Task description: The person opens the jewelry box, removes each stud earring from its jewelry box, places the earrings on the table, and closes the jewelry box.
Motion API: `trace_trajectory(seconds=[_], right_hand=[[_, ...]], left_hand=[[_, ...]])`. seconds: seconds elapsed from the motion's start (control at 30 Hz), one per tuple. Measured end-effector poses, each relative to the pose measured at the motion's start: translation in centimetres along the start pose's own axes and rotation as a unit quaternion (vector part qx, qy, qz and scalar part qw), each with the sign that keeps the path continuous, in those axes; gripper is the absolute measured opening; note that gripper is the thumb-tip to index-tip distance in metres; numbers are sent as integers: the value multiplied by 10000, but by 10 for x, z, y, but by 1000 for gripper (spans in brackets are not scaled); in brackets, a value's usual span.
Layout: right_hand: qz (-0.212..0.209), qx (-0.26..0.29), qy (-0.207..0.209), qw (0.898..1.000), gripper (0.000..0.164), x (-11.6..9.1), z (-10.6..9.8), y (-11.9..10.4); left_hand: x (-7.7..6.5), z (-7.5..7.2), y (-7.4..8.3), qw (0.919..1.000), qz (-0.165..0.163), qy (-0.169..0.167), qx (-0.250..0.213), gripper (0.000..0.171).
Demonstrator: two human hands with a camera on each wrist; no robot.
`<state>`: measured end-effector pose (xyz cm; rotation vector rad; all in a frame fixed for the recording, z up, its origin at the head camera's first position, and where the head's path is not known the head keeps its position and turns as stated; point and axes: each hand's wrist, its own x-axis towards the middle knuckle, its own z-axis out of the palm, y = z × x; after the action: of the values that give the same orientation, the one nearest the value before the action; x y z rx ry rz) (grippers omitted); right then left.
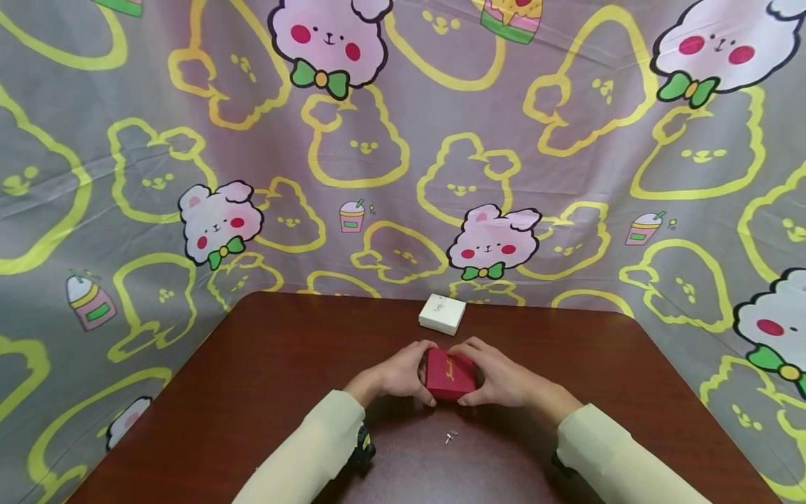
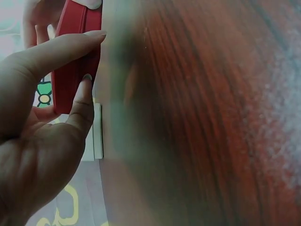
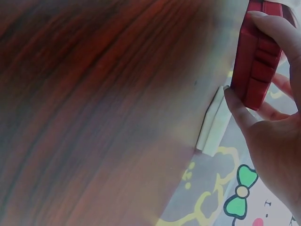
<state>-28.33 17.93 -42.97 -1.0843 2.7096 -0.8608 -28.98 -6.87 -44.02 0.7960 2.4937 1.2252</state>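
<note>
A small red box (image 1: 450, 378) with gold lettering on its top is held between both hands, over the middle of the table. The left hand (image 1: 403, 373) grips its left side, thumb on the near face. Opposite it, the right hand (image 1: 506, 376) grips the right side with the thumb in front and fingers around the back. A seam runs along the edge of the red box (image 3: 256, 56) in the right wrist view. Closer to the person, small silvery pieces (image 1: 450, 437) lie on the tabletop, too small to make out in detail.
Behind the hands, a white box (image 1: 442, 314) with faint lettering sits near the far edge of the dark brown wooden table (image 1: 302, 350). A grey cloth (image 1: 378, 126) printed with cartoon rabbits hangs around the back and sides.
</note>
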Motion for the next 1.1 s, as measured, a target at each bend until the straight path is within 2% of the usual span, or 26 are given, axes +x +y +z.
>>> trace_trajectory(seconds=[0.33,0.5,0.67,0.83,1.0,1.1], right_hand=[[-133,-133,142,9997,82,-4,-10,-3],[-170,-142,233,9995,82,-8,-12,0],[-236,-255,384,9987,82,-13,-14,3],[-232,-243,403,9986,82,-16,-19,3],[-231,-205,421,9986,81,-18,-22,2],[-212,-205,472,9984,81,-19,-23,4]], left_hand=[[5,1,2,9996,245,81,-116,96],[6,3,6,9972,404,148,615,96],[4,6,8,9892,648,245,1289,99],[4,9,6,9779,740,302,1933,103],[2,9,7,9693,708,391,2320,106],[1,9,7,9681,646,391,2389,106]])
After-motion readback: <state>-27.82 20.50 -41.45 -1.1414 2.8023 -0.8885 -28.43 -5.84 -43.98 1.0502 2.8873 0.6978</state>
